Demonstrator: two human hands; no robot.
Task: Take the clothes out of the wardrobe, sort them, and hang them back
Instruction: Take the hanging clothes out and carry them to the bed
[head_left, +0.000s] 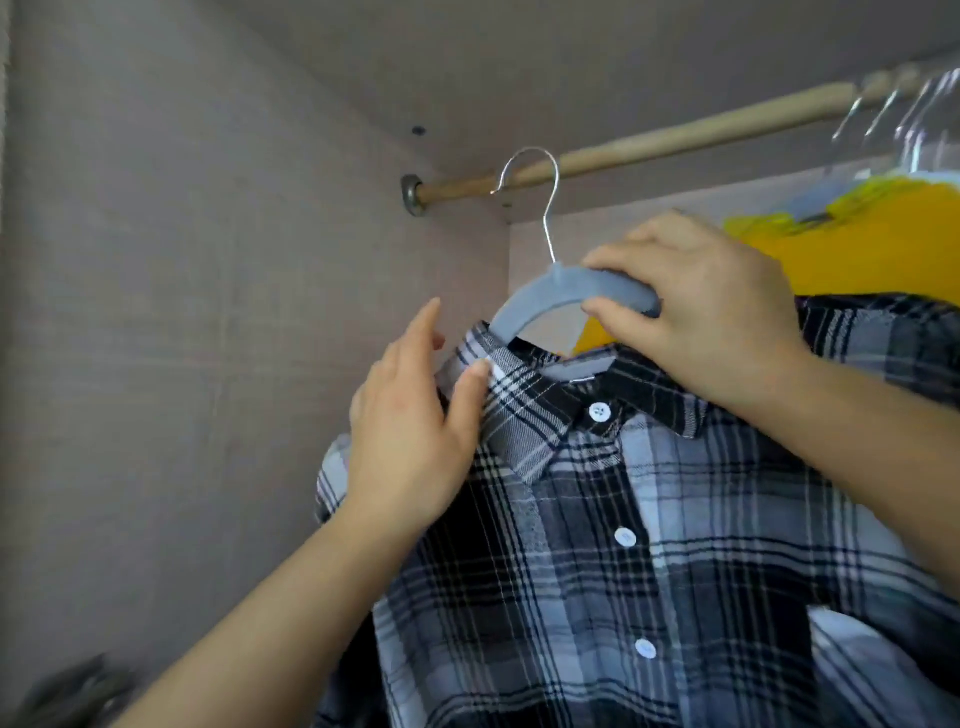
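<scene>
R hand (701, 306) grip clenched on grey hanger (550, 291), prob. steering hook to wardrobe rod (701, 130); L hand (410, 415) released, flat on collar of plaid shirt (623, 519) vs slipping.

**Plaid shirt (623, 545) on a grey hanger (545, 293) below the wooden rod (675, 132)**

The plaid shirt is black, grey and white, buttoned with white buttons, its collar tilted up toward the rod's left end. The grey hanger's metal hook overlaps the rod there; whether it rests on it cannot be told. A yellow garment (872, 244) hangs below the rod's right part, behind the shirt.
</scene>
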